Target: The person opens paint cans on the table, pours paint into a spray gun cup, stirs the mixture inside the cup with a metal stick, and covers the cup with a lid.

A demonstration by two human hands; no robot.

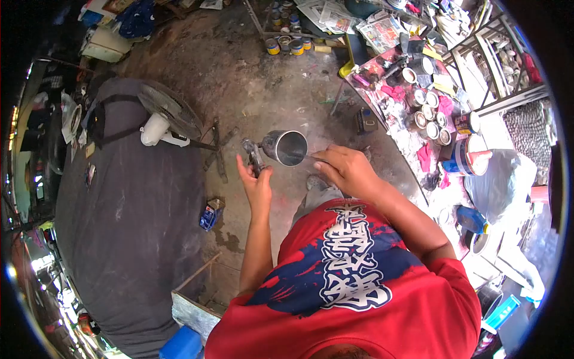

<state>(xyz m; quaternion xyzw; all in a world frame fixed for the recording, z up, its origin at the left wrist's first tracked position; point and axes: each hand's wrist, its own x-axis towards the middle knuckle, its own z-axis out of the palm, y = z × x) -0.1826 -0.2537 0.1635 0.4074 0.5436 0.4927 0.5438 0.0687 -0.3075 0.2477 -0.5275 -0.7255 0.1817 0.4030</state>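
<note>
My left hand (257,183) is wrapped around the body of a spray gun (253,154) in front of my chest. The gun's metal cup (277,147) has no lid, and its round mouth faces up toward me, showing a grey inside. To its right, my right hand (344,169) is closed in a pinch on a thin stick (314,158), whose end reaches to the cup's rim. Most of the stick is hidden by the fingers and the cup.
A pedestal fan (164,119) stands left, beside a large dark cloth cover (131,209). At right, a cluttered table (391,128) holds several open cans (427,112) and pink rags (423,157). A small blue can (209,215) sits on the floor (239,90); more tins (284,43) stand farther off.
</note>
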